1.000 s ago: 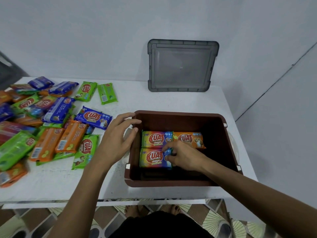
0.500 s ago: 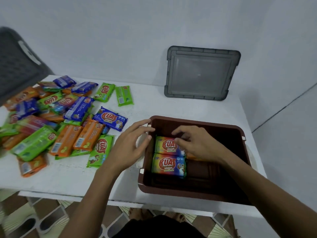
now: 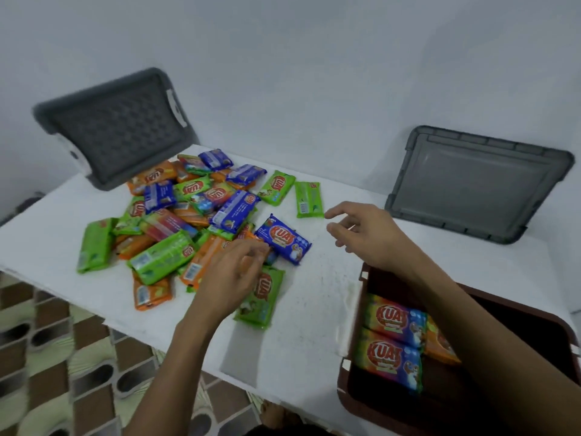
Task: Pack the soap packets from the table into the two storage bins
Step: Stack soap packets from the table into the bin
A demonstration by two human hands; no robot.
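The soap packets (image 3: 188, 215) are judged to be light, firm bars in slick film, apt to slide; each is best pinched across its narrow width. Most are heaped under and beyond the left hand (image 3: 232, 278), whose fingers are curled onto the heap; whether one is gripped cannot be told. A blue packet (image 3: 284, 242) lies between the hands. The right hand (image 3: 367, 234) is spread, empty. In the brown bin (image 3: 518, 347) below the right forearm three packets (image 3: 393, 341) are seen.
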